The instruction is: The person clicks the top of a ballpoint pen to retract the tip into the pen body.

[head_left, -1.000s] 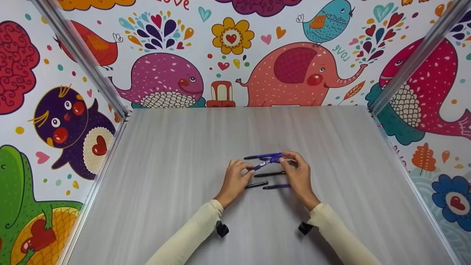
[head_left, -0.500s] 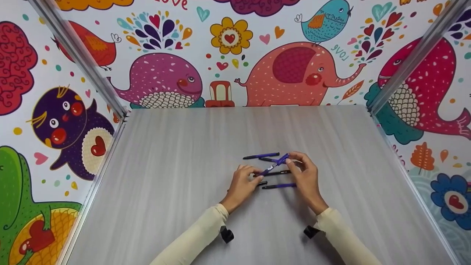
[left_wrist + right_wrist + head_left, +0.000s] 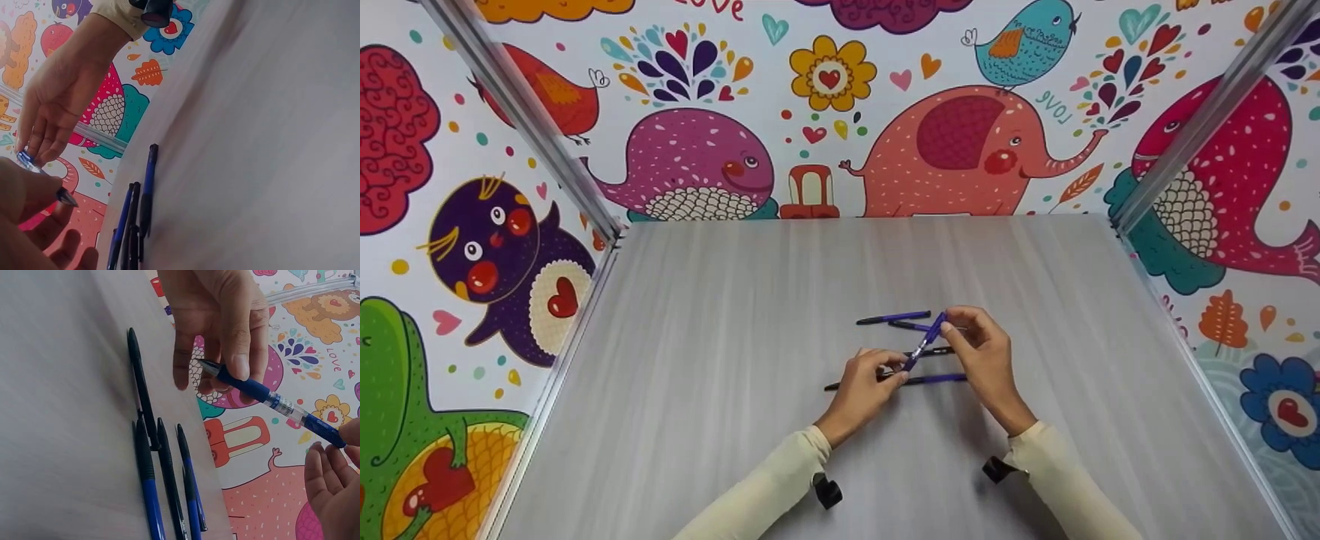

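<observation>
A blue pen with a clear middle section and a pointed metal tip is held up between both hands, slanted above the table. My left hand pinches it by the grip near the tip, thumb against the barrel in the right wrist view. At the opposite end, my right hand pinches the pen's top between thumb and fingers. Beneath the hands lie several more pens: a blue-and-black pen farthest back, a black pen, a nearer blue pen, and another black pen partly hidden by my left hand.
The pens lie on a grey wood-grain table. Walls printed with cartoon animals stand behind and at both sides, with metal posts at the corners. Black mounts hang at both cuffs.
Both hands have shifted to the right, and the left has come nearer the body. The held pen now slants more steeply, and the left black pen's end shows past the left hand.
</observation>
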A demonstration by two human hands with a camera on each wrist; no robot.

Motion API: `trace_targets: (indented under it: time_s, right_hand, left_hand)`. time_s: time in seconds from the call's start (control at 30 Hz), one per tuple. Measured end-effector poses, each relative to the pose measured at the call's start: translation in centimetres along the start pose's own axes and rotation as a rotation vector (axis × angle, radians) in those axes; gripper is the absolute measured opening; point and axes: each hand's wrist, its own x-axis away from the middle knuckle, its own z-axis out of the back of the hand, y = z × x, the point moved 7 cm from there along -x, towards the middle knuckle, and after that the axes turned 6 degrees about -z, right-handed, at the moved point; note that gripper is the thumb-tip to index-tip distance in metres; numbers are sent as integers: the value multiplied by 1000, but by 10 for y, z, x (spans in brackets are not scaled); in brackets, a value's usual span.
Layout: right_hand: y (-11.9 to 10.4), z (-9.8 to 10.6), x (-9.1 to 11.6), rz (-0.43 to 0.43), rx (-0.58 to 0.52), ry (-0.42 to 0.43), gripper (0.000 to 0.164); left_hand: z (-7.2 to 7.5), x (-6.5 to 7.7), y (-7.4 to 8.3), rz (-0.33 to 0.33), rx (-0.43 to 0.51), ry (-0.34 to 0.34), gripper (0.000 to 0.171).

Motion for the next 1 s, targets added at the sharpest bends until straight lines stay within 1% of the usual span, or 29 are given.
trace_targets:
  time_s: [0.17,0.33,0.5,0.67,0.8,0.87,1.0]
  right_hand:
    - [-3,-3,0,19,-1,-32,22]
    - [-4,-7,-1,-1,-11,-101,23]
    - [-4,-10,-3,-77,-65,-171,27]
    - [-2,-15,-4,-164,-178,-250,26]
    - [-1,-18,-4,-183,-232,-301,27]
    - [1,-19,-3,-185,-237,-320,29]
    - [3,-22,-2,-194,-243,-376,38]
  left_hand:
    - [-4,4,0,13,61,-22,17]
    - [-7,6,-2,47,142,-52,14]
    - [-9,8,-3,112,231,-95,12]
    - [-12,9,-6,172,338,-122,19]
    - [-14,11,-8,227,466,-131,24]
    - [-16,12,-9,269,558,-135,25]
    - [-21,17,-10,356,735,-146,22]
